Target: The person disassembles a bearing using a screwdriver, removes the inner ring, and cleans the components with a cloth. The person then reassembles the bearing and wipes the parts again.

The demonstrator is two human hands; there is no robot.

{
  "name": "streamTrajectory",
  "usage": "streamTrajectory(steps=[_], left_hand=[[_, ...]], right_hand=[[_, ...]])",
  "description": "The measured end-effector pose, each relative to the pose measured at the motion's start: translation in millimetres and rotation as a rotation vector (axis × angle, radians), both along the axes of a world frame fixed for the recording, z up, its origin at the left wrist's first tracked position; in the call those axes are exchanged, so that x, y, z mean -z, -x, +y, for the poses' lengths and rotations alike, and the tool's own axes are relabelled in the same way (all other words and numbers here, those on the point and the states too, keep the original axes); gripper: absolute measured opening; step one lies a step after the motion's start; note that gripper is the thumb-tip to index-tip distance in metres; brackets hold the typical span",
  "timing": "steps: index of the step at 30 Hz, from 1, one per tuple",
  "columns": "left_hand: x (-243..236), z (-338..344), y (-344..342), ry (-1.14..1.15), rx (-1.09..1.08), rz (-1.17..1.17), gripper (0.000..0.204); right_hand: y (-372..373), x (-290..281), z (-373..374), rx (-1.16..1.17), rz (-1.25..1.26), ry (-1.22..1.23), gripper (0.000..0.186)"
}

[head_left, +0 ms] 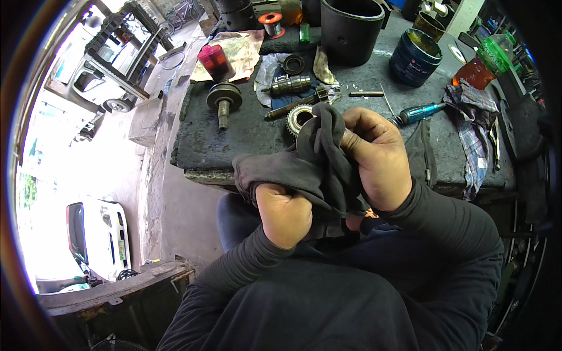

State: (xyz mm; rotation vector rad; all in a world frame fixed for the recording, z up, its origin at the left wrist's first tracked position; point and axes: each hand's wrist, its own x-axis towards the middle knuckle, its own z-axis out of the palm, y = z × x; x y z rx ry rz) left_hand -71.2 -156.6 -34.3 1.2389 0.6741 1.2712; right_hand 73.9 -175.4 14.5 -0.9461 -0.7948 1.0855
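A dark grey rag (293,175) is bunched in front of me at the bench's near edge. My left hand (285,215) grips it from below, its fingers covered by the folds. With thumb and fingers pinched together, my right hand (380,161) holds the rag's upper fold. A flat round metal disc (307,140) shows at the fold, partly wrapped in the cloth. Just behind the disc, a toothed gear ring (291,121) is partly hidden by it. Beyond lie a toothed shaft (287,109) and a cylindrical metal part (291,85).
On the bench (202,137) stand a flanged shaft (223,104), red bottle (215,62), solder spool (271,25), black bucket (351,32), dark blue tub (415,57) and a jar of red liquid (483,61). A blue-handled tool (421,113) lies right, near a plaid cloth (474,134).
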Motion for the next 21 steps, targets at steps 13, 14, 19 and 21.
streamTrajectory(steps=[13,14,19,21], left_hand=[[-16,28,11,-0.231,0.009,0.088,0.017],[-16,31,13,-0.252,0.037,0.109,0.017],[-12,32,14,-0.224,0.183,0.160,0.019],[-14,25,17,-0.041,0.255,0.172,0.020]], right_hand=[[0,21,-2,-0.293,-0.255,0.165,0.009],[0,16,-4,-0.280,-0.248,0.181,0.008],[2,7,2,-0.133,-0.293,0.091,0.004],[-2,11,3,-0.131,-0.439,0.083,0.004]])
